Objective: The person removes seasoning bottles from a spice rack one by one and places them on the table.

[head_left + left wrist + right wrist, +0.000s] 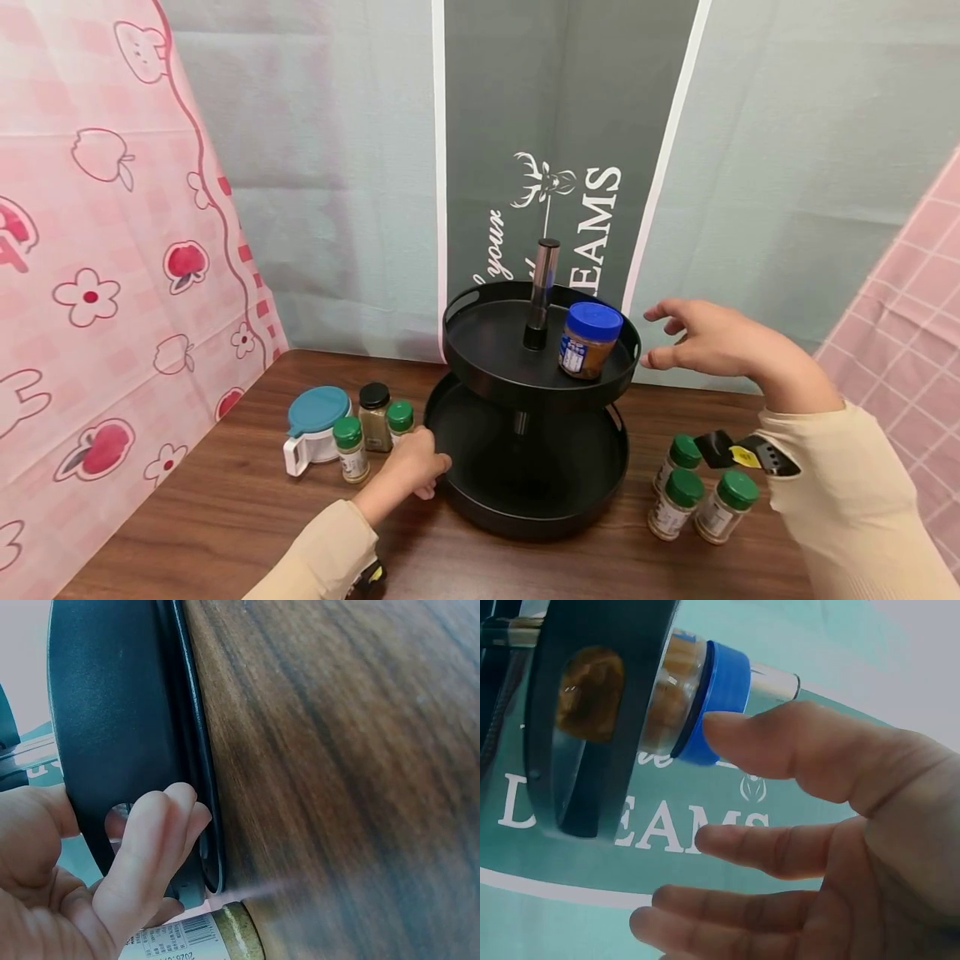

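A black two-tier round tray stand [517, 500] stands on the wooden table. On its upper tier [491, 346], right of the chrome post, sits a jar with a blue lid [591, 333], its contents brown. At the lower tier's left side, my left hand [408, 467] pinches the wall: the left wrist view shows the thumb [60, 810] at the rim and fingers [142, 840] outside by the handle slot. My right hand [708, 342] hovers beside the upper tier's right edge, holding nothing, fingers spread. In the right wrist view, its thumb [772, 739] overlaps the blue lid [727, 690].
Left of the stand are a teal-lidded white container [318, 412], a black-capped jar [375, 417] and two green-capped spice jars, one [350, 450] in front. Three more green-capped jars [675, 504] cluster at the right. Fabric hangs behind and at both sides.
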`<state>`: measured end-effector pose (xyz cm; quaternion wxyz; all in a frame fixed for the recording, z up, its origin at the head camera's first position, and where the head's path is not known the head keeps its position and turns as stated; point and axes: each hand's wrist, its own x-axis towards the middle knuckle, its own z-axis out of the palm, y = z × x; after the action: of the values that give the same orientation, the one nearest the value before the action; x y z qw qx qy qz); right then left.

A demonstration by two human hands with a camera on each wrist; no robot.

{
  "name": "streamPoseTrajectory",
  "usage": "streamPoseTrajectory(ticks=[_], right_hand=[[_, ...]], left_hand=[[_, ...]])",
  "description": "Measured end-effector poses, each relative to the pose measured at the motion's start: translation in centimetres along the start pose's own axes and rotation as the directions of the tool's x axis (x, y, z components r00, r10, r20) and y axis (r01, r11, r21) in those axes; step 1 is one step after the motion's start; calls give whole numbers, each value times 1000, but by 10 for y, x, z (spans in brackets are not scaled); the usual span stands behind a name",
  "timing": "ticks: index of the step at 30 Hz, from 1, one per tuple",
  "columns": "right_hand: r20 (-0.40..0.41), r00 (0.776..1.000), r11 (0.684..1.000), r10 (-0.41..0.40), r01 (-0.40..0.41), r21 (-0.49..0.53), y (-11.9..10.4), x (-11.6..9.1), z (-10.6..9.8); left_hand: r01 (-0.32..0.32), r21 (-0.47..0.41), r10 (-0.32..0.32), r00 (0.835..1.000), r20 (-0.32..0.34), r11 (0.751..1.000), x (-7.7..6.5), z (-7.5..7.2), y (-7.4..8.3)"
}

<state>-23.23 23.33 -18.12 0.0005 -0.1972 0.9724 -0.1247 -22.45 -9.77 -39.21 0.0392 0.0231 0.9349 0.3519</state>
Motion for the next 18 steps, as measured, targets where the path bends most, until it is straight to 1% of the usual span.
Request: streamPoseTrajectory(ticks=[5,10,18], right_hand=[[-28,1000,1000,11,-11,-19,-9,5,-3],[-20,999,999,37,-37,-16,-20,11,-3],[-37,999,1000,19,-19,-10,-34,21,5]], left_hand=[[8,1,-8,1000,1,1000,-1,0,2],[5,1,-5,1000,-1,1000,-1,-1,2],[19,0,-19,1000,5,1000,0,0,1]])
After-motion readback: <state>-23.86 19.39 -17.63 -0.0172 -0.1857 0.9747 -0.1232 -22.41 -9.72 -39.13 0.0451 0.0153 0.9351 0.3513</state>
